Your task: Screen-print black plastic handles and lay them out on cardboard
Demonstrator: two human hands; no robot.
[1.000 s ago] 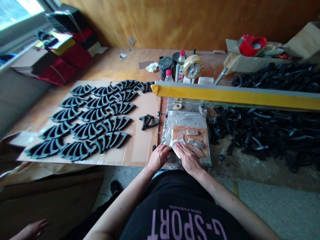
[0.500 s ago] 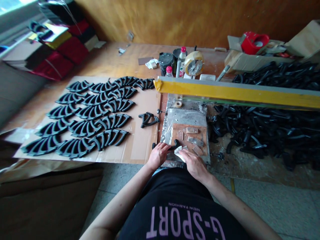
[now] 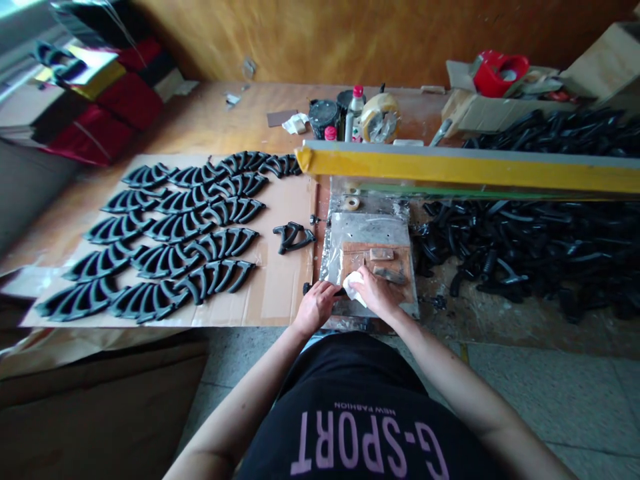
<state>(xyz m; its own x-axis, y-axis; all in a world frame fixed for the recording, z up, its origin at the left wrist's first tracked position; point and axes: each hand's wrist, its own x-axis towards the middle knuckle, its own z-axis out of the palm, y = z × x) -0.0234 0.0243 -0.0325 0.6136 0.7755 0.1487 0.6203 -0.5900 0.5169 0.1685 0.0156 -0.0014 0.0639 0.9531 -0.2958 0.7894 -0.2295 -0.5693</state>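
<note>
White cloth [image 3: 354, 285] sits pressed on the brown pad [image 3: 376, 264] at the bench's near edge, right hand [image 3: 376, 295] curled down over it. Left hand [image 3: 315, 305], at its nine o'clock, pinches a small black part [image 3: 309, 289]. Rows of black pieces [image 3: 170, 233] lie farther out at ten o'clock, the yellow bar [image 3: 465, 170] at one o'clock.

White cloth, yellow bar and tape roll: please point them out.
white cloth [image 3: 354, 282], head view, its exposed left part.
yellow bar [image 3: 465, 171], head view, middle of its front face.
tape roll [image 3: 379, 117], head view, its side.

Head cam, looks fwd and down, near workbench [image 3: 210, 127], single view.
</note>
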